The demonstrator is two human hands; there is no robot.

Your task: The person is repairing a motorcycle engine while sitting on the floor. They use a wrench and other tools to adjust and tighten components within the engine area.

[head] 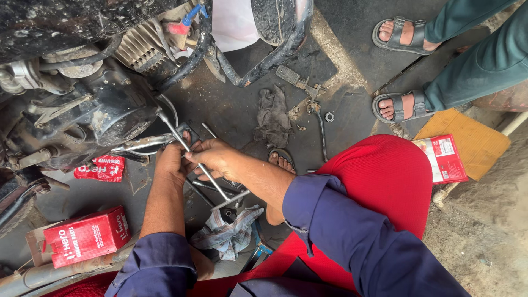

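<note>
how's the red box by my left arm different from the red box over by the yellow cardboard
The left red box is chunkier, lies on the grimy floor beside the engine and shows a plain red side. The right red box is flatter, leans against the yellow cardboard and shows a pictured face. Both are closed red cartons.

A bare metal T-handle wrench [195,160], smooth and dully shining, is lying under the fingers [193,155]. Beyond them the engine casing [104,113] is showing matt black metal, dusty and grimy. Just below them a crumpled cloth rag [228,231] is looking soft and stained. The concrete floor [352,60] is looking rough and oil-darkened.
</note>
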